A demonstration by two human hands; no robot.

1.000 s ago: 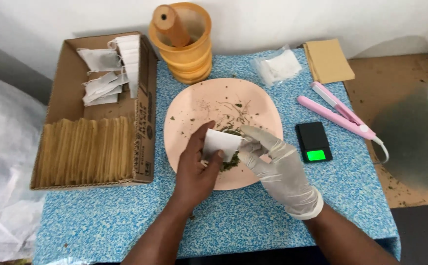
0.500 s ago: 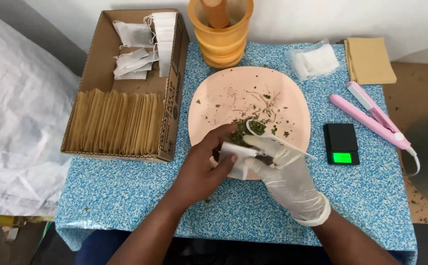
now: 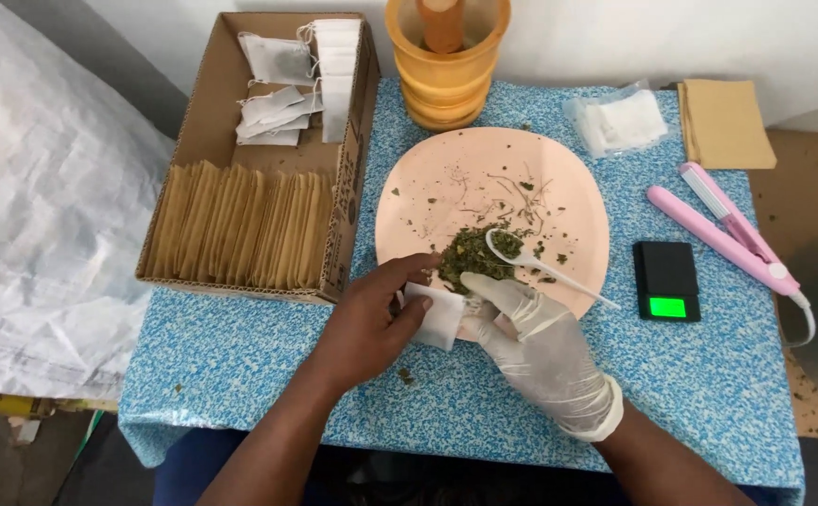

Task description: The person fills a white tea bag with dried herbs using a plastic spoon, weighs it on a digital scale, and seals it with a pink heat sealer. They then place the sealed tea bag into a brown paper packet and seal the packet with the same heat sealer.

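Gripping white sachet (image 3: pixel 434 314) at plate (image 3: pixel 428 192) near edge, both hands (image 3: pixel 371 323).

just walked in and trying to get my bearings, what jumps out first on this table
At the centre, a pink plate holds a heap of dried green herbs with a white plastic spoon in it. At its near edge the bare left hand and gloved right hand hold a small white sachet. Left of the plate is a cardboard box of brown envelopes.
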